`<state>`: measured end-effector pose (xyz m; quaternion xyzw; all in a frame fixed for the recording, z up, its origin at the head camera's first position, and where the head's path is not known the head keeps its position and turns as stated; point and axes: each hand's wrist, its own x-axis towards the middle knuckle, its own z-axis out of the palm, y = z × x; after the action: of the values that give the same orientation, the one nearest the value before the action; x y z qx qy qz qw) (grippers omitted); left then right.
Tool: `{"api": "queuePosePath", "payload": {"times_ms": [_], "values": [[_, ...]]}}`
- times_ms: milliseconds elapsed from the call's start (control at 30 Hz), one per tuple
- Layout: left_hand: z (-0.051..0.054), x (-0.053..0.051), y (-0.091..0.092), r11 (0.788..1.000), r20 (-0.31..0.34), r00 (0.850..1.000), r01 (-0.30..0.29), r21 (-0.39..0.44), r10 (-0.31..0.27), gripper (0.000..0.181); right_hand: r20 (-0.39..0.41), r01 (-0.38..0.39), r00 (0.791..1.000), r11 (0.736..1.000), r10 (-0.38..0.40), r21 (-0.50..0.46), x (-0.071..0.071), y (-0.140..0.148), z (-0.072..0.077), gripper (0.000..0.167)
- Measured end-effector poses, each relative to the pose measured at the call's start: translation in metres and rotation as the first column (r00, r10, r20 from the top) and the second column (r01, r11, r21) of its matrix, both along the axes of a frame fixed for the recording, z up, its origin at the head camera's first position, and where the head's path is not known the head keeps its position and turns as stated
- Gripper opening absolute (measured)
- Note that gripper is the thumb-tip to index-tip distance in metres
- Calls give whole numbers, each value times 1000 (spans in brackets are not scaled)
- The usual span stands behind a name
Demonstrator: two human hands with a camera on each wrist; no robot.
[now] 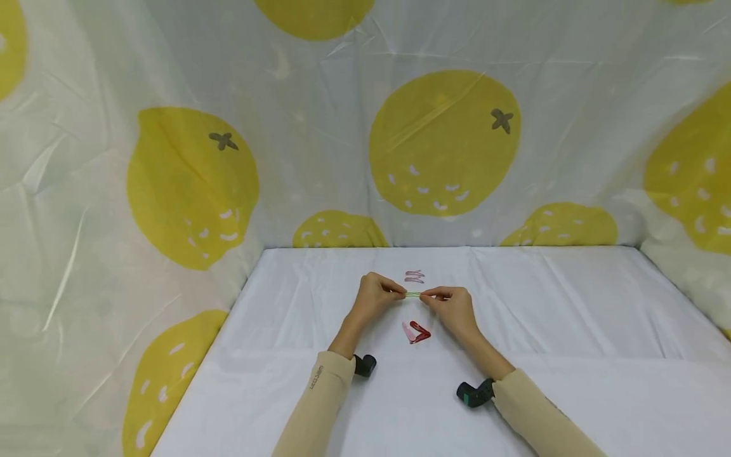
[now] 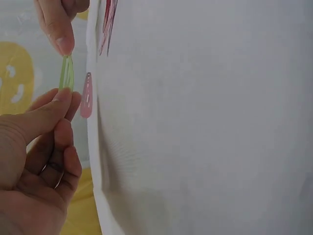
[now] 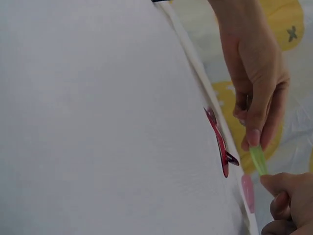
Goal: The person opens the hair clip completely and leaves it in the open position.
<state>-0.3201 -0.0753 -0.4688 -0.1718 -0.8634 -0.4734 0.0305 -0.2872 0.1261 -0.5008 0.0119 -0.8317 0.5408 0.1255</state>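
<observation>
A light green snap hair clip [image 1: 413,294] is stretched out level between two hands, just above the white-covered table. My left hand [image 1: 377,295] pinches one end between thumb and forefinger. The other end is pinched by the fingertips of my right hand [image 1: 452,309]. In the left wrist view the green clip [image 2: 67,73] shows its slotted, see-through body. Dusky pink hair clips [image 1: 414,277] lie just beyond the hands. Nearer to me, dark red hair clips [image 1: 421,332] and a light pink hair clip [image 1: 408,332] lie angled against each other.
A white cloth [image 1: 548,304] with creases covers the table. Behind it and at the sides hangs a pale curtain [image 1: 320,127] printed with yellow lemons. Black wrist-worn devices [image 1: 475,393] stick out at the beige sleeves.
</observation>
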Motion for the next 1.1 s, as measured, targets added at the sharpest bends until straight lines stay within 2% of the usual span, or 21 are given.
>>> {"api": "queuePosePath", "payload": {"times_ms": [167, 333, 433, 700, 900, 1100], "values": [[-2, -17, 6, 999, 13, 1000, -25, -41, 26, 5, -28, 14, 1000, 997, -12, 70, -22, 1, -4, 9], [-6, -31, 11, 995, -1, 999, -33, -89, 33, 5, -63, 15, 998, 996, -10, 88, -31, 2, -7, 8], [-10, -36, 11, 995, 1, 999, -37, -97, 37, 5, -79, 19, 997, 995, -12, 94, -34, 2, -11, 10], [-9, -37, 7, 996, 1, 999, -51, -68, 51, 5, -88, 18, 996, 995, -9, 100, -37, 0, -13, 12], [-9, -36, 8, 996, 5, 999, -45, -73, 45, 14, -107, 21, 994, 994, -10, 107, -36, -1, -13, 10], [-8, -36, 12, 996, 2, 999, -32, -81, 32, 6, -138, 39, 990, 991, -20, 130, -35, 0, -13, 8]]}}
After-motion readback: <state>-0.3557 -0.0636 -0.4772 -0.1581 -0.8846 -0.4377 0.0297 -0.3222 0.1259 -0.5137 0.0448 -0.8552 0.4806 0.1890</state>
